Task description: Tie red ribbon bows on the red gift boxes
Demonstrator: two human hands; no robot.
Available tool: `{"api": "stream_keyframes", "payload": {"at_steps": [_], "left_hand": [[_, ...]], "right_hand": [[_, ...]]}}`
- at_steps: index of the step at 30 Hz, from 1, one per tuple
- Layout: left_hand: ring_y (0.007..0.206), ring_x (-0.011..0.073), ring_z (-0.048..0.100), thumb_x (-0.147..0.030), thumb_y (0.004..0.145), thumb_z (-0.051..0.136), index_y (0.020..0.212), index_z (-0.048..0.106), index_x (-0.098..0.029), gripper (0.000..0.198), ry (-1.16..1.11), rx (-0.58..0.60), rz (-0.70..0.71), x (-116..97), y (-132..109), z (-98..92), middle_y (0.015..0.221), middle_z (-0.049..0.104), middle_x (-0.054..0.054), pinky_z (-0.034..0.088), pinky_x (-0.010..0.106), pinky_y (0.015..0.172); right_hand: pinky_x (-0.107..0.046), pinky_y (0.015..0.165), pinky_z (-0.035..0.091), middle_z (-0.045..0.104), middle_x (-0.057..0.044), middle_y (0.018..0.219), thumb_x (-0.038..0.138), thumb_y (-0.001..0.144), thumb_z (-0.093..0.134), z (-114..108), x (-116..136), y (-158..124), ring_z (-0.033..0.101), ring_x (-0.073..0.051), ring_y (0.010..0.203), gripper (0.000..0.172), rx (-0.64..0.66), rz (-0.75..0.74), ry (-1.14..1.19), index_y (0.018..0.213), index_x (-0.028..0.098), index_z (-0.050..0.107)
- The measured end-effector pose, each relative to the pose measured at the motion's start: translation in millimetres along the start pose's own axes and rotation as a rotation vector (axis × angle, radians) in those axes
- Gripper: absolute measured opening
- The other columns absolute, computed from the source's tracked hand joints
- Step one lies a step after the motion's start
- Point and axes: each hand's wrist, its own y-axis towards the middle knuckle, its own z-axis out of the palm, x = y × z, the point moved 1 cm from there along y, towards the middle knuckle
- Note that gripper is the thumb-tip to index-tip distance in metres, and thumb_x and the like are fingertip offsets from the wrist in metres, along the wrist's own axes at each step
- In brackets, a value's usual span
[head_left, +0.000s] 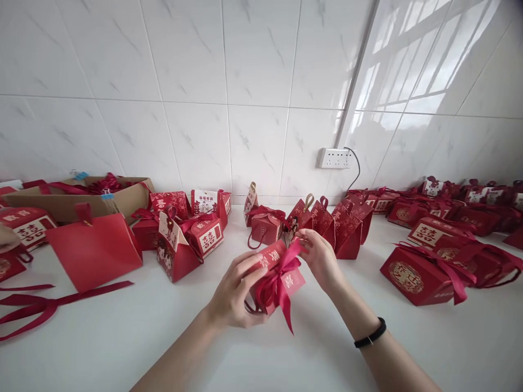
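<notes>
A red gift box with gold lettering is tilted above the white table, and my left hand is closed round its left side. Tied round the box is a dark pink ribbon in a bow, one tail hanging down in front. My right hand is at the box's upper right, fingers bent and pinched at the ribbon's upper loop; the fingertips are partly hidden. A dark red cord handle shows below my left fingers. Just behind stands another ribboned red box.
Red triangular boxes stand near the tiled wall. More ribboned boxes crowd the right. At left are a large red triangular box, a cardboard tray, and loose ribbons. Another person's hand shows at the left edge.
</notes>
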Motion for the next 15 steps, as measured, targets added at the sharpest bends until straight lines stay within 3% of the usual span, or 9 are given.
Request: {"api": "stream_keyframes", "payload": {"at_steps": [3,6,8,11,15], "left_hand": [[0.116,0.0319,0.048,-0.039,0.069,0.07,0.132,0.033,-0.021,0.076,0.065,-0.188,-0.212,1,0,-2.2,0.123,0.043,0.016,0.05,0.046,0.09],[0.12,0.031,0.045,-0.043,0.071,0.07,0.132,0.033,-0.021,0.074,0.05,-0.307,-0.393,2,-1,-0.5,0.126,0.042,0.016,0.048,0.045,0.093],[0.122,0.0308,0.043,-0.045,0.071,0.07,0.132,0.032,-0.021,0.076,0.038,-0.288,-0.419,4,-4,2.2,0.128,0.041,0.017,0.047,0.044,0.094],[0.129,0.0326,0.036,-0.044,0.072,0.069,0.137,0.025,-0.022,0.081,0.003,-0.17,-0.407,8,-11,6.3,0.136,0.033,0.02,0.047,0.044,0.095],[0.129,0.0316,0.038,-0.033,0.083,0.059,0.14,0.017,-0.029,0.071,-0.218,-0.036,-0.439,7,-18,5.2,0.148,0.017,0.02,0.052,0.041,0.089]], "right_hand": [[-0.035,0.082,0.047,0.057,-0.005,0.102,0.055,0.076,0.057,5,-2,-6,0.057,-0.021,0.096,0.035,0.161,0.004,-0.131,0.088,0.022,0.056],[-0.041,0.094,0.041,0.052,-0.006,0.122,0.052,0.079,0.057,15,-7,-18,0.05,-0.023,0.113,0.041,0.393,-0.022,-0.358,0.111,0.027,0.051],[-0.04,0.096,0.041,0.042,-0.007,0.135,0.046,0.078,0.062,21,-12,-26,0.044,-0.023,0.121,0.055,0.499,-0.068,-0.472,0.126,0.03,0.041],[-0.037,0.091,0.046,0.032,-0.01,0.142,0.041,0.073,0.068,21,-15,-28,0.041,-0.024,0.124,0.073,0.532,-0.138,-0.543,0.135,0.031,0.031],[-0.039,0.095,0.041,0.034,-0.01,0.142,0.045,0.074,0.066,5,-10,-14,0.04,-0.026,0.125,0.072,0.489,-0.17,-0.515,0.135,0.029,0.033]]}}
